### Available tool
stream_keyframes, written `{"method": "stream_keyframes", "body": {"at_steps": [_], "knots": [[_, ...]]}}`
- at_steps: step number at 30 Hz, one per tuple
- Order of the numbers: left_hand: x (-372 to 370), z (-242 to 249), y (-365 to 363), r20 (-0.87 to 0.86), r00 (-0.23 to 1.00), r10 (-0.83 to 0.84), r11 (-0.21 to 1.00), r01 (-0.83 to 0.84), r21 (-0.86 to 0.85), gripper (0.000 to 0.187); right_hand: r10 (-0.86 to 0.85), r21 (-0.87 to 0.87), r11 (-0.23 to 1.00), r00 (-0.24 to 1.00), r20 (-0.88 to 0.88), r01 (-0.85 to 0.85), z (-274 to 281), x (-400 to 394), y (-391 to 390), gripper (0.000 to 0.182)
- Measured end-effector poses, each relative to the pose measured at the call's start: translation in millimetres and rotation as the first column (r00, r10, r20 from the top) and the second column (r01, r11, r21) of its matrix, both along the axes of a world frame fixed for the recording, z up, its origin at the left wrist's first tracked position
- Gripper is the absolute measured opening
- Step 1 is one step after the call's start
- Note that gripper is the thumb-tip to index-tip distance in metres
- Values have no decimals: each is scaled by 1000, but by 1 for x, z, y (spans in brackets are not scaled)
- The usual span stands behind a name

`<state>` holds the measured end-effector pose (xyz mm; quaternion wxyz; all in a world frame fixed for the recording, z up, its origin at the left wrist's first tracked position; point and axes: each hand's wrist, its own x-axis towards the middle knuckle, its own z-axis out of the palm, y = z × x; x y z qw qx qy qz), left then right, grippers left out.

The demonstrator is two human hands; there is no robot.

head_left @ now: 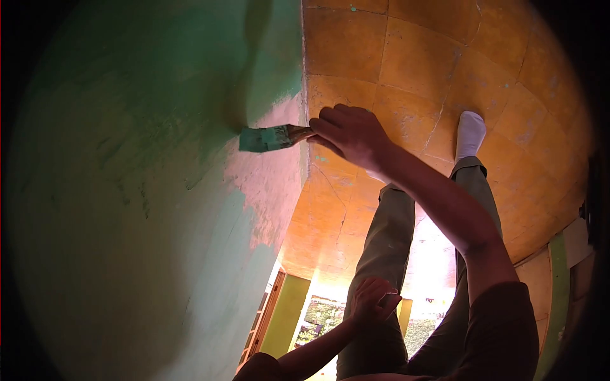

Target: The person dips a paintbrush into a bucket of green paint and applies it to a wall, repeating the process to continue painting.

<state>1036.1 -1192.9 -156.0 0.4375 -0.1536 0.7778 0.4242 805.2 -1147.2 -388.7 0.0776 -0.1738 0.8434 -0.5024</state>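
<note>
My right hand (348,132) is closed round the handle of a paintbrush (267,138), held sideways with its bristles pointing left. Green paint coats the bristles, which overlap the wall (127,209) at the edge of a bare pinkish patch (270,181). Fresh darker green covers the wall above, and a paler green lies below. Down by my thigh, my left hand (376,300) is closed with its fingers curled; a small pale edge shows at it, and I cannot tell what that is.
Orange floor tiles (413,63) with cracks and a few green specks meet the wall along a straight edge. My legs (384,241) and a white-socked foot (471,133) are on the floor side. A brown-framed door (270,311) and bright openings lie beyond.
</note>
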Motion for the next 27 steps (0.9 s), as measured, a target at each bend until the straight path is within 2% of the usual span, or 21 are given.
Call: {"method": "stream_keyframes", "body": {"at_steps": [2, 3, 4, 6, 7, 9, 10, 11, 12, 13, 15, 18, 20, 25, 27], "knots": [[-1, 0, -1, 0, 1000, -6, 1000, 6, -3, 18, 53, -117, 992, 998, 30, -49, -19, -5, -3, 17], [-1, 0, -1, -1, 1000, -12, 1000, 12, 3, 18, 100, -201, 976, 990, 101, -78, -29, -7, -7, 20], [0, 0, -1, -1, 1000, -18, 1000, 18, 10, 18, 97, -204, 976, 990, 107, -74, -43, -7, -10, 20], [4, 0, -2, 12, 1000, -24, 1000, 24, 6, 18, 167, -184, 975, 952, 255, -122, -73, -9, -17, 21], [5, 0, -3, 17, 1000, -26, 1000, 26, 6, 19, 165, -189, 975, 952, 256, -118, -87, -8, -17, 21], [1, 1, -3, 24, 999, -32, 999, 32, -3, 19, 194, -4, 976, 869, 455, -216, -112, -4, -11, 27], [0, 1, -3, 29, 999, -33, 999, 34, -4, 19, 195, -6, 976, 870, 453, -215, -124, -2, -7, 27], [0, 2, -3, 28, 999, -33, 999, 33, -4, 19, 158, 192, 931, 815, 558, -312, -136, 1, -3, 25], [1, 1, -3, 14, 1000, -28, 1000, 28, -3, 20, 93, 367, 832, 758, 645, -415, -138, 1, -1, 24], [2, 2, -3, 1, 1000, -22, 1000, 22, -1, 20, 92, 370, 831, 760, 644, -414, -138, 4, -3, 24], [2, 2, -3, -3, 1000, -21, 1000, 21, 0, 20, -62, 377, 889, 748, 661, -259, -133, 12, -7, 27], [7, 1, -4, 1, 1000, -22, 1000, 22, 5, 20, -19, 319, 924, 809, 588, -210, -103, 7, -34, 26], [7, 1, -6, 6, 1000, -29, 1000, 29, 3, 20, -4, 243, 948, 758, 653, -204, -68, -7, -48, 28], [1, 1, -4, -6, 1000, -25, 1000, 25, 9, 21, 11, 194, 965, 768, 640, -176, -7, -8, -30, 30], [6, -1, -5, 8, 1000, -24, 1000, 24, 18, 21, 36, 51, 996, 833, 552, -77, 15, -3, -20, 30]]}}
